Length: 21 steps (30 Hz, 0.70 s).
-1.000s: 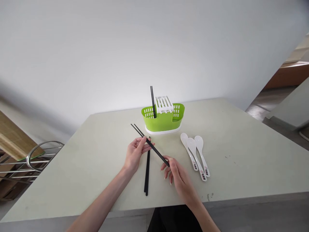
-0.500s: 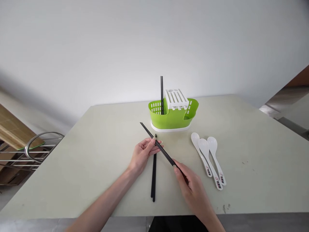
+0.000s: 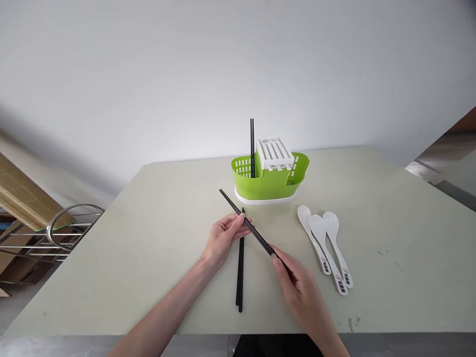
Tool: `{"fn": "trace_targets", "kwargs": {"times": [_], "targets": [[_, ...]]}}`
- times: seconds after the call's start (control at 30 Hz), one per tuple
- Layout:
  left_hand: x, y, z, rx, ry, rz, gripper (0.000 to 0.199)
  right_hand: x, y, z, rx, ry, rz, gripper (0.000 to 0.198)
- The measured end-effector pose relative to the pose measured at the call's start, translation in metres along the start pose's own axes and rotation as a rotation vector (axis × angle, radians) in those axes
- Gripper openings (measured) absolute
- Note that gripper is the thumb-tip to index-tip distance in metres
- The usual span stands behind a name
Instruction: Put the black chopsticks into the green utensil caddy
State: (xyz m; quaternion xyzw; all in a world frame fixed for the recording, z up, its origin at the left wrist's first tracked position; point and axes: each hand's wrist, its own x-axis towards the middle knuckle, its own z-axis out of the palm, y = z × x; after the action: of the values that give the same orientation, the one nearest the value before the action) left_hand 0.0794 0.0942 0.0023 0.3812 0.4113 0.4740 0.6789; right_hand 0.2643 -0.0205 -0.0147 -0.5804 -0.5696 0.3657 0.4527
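While both grip, left hand [image 3: 224,237], right hand [image 3: 297,287], chopsticks [image 3: 248,224]

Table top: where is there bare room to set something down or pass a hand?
The table is bare left of the left hand and right of the white spoons. It is crowded mid-table: both hands hold black chopsticks over a lying chopstick pair, the right hand nearest the spoons, before the green caddy.

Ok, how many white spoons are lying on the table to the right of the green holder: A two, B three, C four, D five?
B: three white spoons lie side by side on the table, in front and to the right of the green holder.
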Motion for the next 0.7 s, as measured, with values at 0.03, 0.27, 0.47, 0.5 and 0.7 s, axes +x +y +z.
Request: {"fn": "trace_targets", "kwargs": {"times": [0.03, 0.27, 0.47, 0.5, 0.7], "targets": [[0.0, 0.0, 0.0, 0.004, 0.001, 0.004, 0.037, 0.0, 0.0, 0.0, 0.009, -0.002, 0.004, 0.047], [0.0, 0.004, -0.002, 0.025, -0.012, -0.006, 0.037, 0.001, -0.002, -0.001, 0.063, -0.014, 0.007, 0.049], [-0.005, 0.016, -0.005, 0.095, 0.012, 0.04, 0.037, 0.002, -0.007, -0.003, 0.134, -0.019, -0.056, 0.051], [-0.005, 0.024, -0.005, 0.131, 0.03, 0.078, 0.037, 0.002, -0.008, -0.003, 0.145, -0.016, -0.066, 0.052], [0.001, 0.132, -0.001, 0.406, 0.229, 0.514, 0.045, 0.001, -0.008, -0.002, 0.247, -0.031, -0.006, 0.065]]}}
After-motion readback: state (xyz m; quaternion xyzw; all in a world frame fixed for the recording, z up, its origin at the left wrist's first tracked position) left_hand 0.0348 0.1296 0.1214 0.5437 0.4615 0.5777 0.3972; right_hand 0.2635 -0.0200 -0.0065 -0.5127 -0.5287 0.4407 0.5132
